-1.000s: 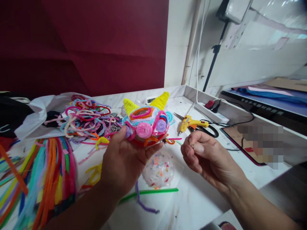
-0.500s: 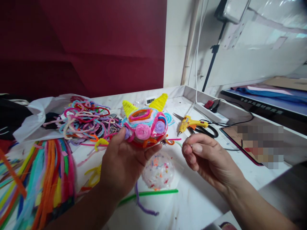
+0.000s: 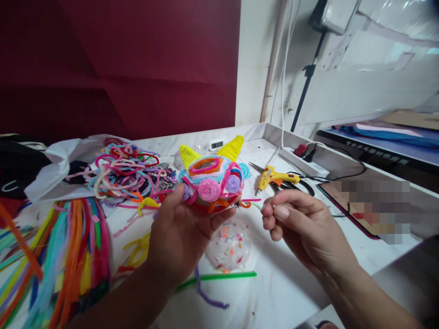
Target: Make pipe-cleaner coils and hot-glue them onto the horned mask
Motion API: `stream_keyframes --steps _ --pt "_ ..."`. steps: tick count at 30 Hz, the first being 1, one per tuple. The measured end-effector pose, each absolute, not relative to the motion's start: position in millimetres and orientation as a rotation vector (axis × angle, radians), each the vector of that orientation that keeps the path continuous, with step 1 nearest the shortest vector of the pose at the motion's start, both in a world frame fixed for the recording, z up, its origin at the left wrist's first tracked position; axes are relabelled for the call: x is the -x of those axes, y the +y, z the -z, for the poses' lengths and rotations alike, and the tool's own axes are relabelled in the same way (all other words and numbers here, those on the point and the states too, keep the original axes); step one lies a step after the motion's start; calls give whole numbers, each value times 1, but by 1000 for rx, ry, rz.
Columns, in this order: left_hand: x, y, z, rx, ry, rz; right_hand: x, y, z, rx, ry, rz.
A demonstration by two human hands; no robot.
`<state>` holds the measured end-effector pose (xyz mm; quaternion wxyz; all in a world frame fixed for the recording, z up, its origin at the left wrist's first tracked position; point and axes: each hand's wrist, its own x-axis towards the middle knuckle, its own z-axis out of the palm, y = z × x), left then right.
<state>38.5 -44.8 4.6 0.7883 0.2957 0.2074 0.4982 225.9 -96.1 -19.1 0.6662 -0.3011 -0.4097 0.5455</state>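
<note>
My left hand (image 3: 181, 233) is closed around the underside of a pipe-cleaner craft (image 3: 209, 188), thumb at its left edge. The craft has two yellow horns, pink and purple coiled rounds, and blue, orange and red loops. To its right, my right hand (image 3: 291, 219) is held apart from it, thumb and forefinger pinched together; whatever sits between the tips is too small to name. Below the craft, a clear dome (image 3: 229, 246) flecked with coloured bits rests on the table. A green pipe cleaner (image 3: 228, 276) and a bent purple one (image 3: 207, 296) lie in front of it.
A yellow glue gun (image 3: 274, 177) lies over black-handled scissors (image 3: 302, 185). Farther right are a power strip (image 3: 308, 165) and a tablet-like panel (image 3: 338, 198). Bundled pipe cleaners (image 3: 73, 246) and a tangled heap (image 3: 123, 171) cover the left. A small digital display (image 3: 216, 145) stands behind.
The camera view has shifted slightly, so everything appears a little farther right. Both hands keep nearly the same pose, the left still holding the craft.
</note>
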Motion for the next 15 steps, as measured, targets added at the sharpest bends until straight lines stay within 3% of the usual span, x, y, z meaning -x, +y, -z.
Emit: stream_keyframes --steps 15 --pt "-41 -46 9 -620 338 -1050 -212 -104 15 862 -1253 -535"
